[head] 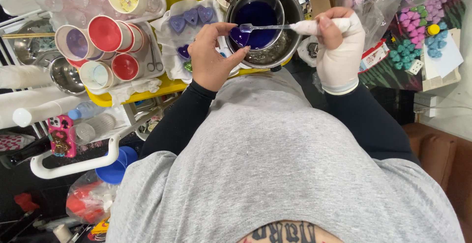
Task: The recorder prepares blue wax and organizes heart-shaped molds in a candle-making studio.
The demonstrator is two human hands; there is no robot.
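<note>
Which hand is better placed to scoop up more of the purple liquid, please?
Probably the right hand: it grips the clear spoon, whose tip hangs over the purple liquid. The bare left hand holds no tool and sits at the rim of the bowl.

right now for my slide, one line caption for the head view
Gloved right hand holds a spoon over a cup of purple liquid gripped by the bare left hand.
</note>
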